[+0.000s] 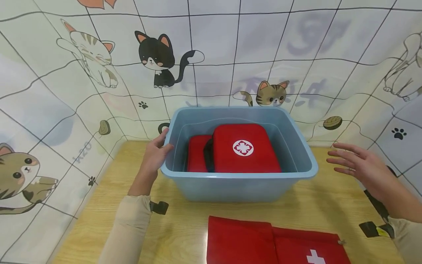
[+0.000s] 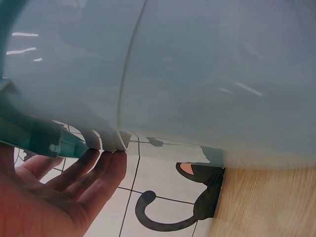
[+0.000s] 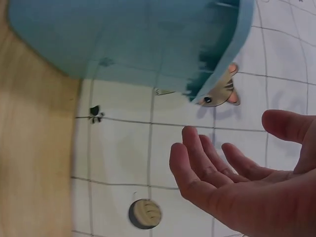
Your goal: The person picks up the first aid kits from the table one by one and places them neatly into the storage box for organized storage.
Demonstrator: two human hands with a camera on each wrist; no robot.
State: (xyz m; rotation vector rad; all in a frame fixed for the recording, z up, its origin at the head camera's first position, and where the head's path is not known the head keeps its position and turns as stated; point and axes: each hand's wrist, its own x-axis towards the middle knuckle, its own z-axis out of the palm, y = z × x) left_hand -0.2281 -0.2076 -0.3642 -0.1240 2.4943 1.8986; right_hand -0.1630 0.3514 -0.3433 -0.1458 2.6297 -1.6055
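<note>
A blue plastic basin (image 1: 237, 189) stands on the table. Inside it lie a red first-aid case (image 1: 245, 150) with a white cross emblem and, partly under it, another red case (image 1: 197, 150) beside a black strap. At the basin's left rim is my left hand (image 1: 155, 154), its thumb near the edge; in the left wrist view its fairly straight fingertips (image 2: 118, 160) meet the basin's outer side. My right hand (image 1: 361, 163) hovers off the basin's right side, fingers spread and loosely bent, holding nothing.
A flat red pouch (image 1: 242, 240) with a white cross on its right part lies on the table (image 1: 178, 231) in front of the basin. Behind and on both sides rises a wall covering (image 1: 214, 40) with cat drawings and a grid.
</note>
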